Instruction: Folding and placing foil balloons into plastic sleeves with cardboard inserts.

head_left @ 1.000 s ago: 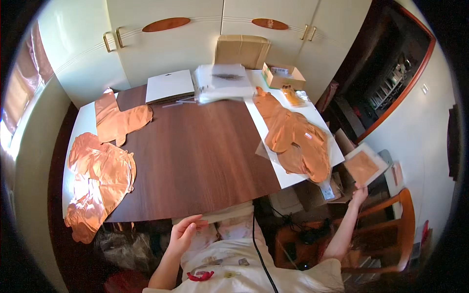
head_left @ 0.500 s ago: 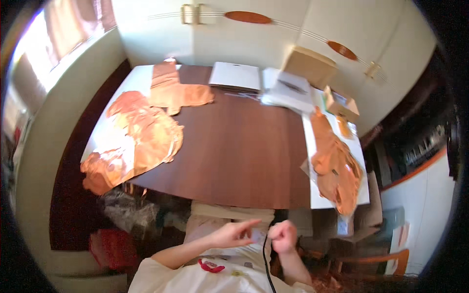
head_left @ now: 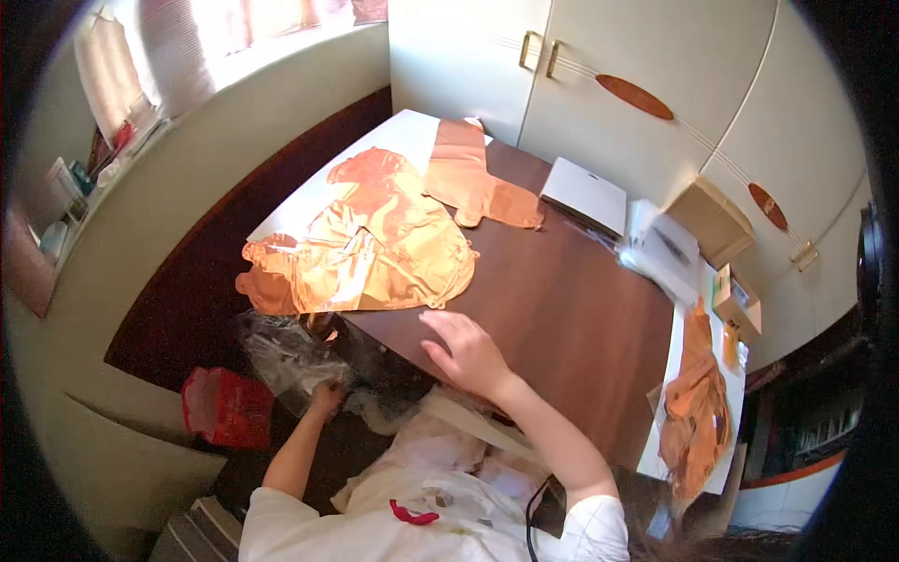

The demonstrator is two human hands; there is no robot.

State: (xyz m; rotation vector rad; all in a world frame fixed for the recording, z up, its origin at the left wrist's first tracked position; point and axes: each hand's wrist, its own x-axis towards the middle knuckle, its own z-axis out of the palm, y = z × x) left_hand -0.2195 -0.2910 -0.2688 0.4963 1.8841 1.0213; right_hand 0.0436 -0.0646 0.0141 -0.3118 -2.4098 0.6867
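Observation:
My left hand [head_left: 326, 399] reaches down beyond the table's near left edge, its fingers closed at a crumpled clear plastic bag [head_left: 290, 363]. My right hand [head_left: 468, 356] is over the table's near edge, open with the fingers stretched out and nothing in them. Just beyond it lies a large, flat, copper-coloured foil balloon [head_left: 403, 248], wrinkled and shiny, spread over the left side of the table. Another flat foil balloon [head_left: 478, 183], with angled arms, lies farther back, partly touching the large one.
The brown table [head_left: 562, 309] carries a closed silver laptop [head_left: 585, 195], a clear-and-white package [head_left: 661, 245] and a cardboard box [head_left: 712, 220] at the back. More copper foil [head_left: 695, 412] lies on the white strip at right. A red bag [head_left: 228, 407] stands low at left.
My view has turned left. My hands, close together at my waist before, are apart: the left has gone down to the plastic bag, the right forward over the table edge.

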